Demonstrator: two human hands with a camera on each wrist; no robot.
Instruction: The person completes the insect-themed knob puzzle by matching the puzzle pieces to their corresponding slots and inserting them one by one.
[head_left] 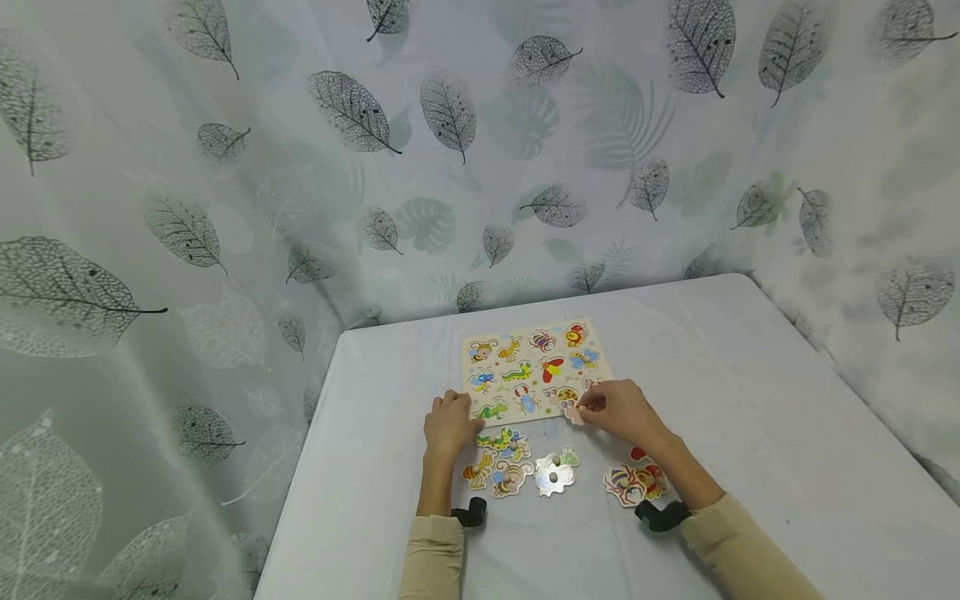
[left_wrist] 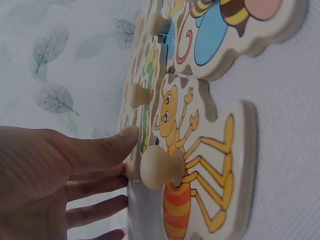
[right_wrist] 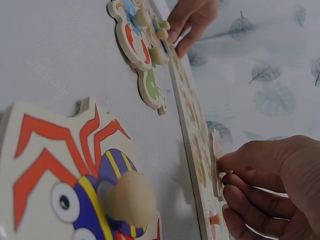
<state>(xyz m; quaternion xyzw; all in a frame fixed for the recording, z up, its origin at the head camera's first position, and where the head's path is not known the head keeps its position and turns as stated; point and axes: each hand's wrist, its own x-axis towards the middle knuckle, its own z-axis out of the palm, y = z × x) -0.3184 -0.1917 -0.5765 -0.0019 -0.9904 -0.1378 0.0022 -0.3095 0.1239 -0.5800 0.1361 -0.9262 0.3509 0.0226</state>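
A wooden knob puzzle board (head_left: 498,393) with printed insects lies on the white table. My left hand (head_left: 450,423) rests at its near left corner; in the left wrist view the thumb (left_wrist: 129,137) touches the board's edge and the other fingers extend fairly straight beside it. Over the board's near right part, my right hand (head_left: 622,410) pinches a pale pinkish puzzle piece (head_left: 573,413) between thumb and fingers. The right wrist view shows that held piece (right_wrist: 215,162) edge-on and raised above the board; its picture is hidden there.
Near the board's front lie loose knobbed pieces: an ant (head_left: 477,472), a bee (head_left: 510,479), a caterpillar (head_left: 492,440) and a glare-covered piece (head_left: 555,478). By the right wrist lies a spider piece (head_left: 624,485) against others. A leaf-patterned curtain (head_left: 480,208) hangs behind the table.
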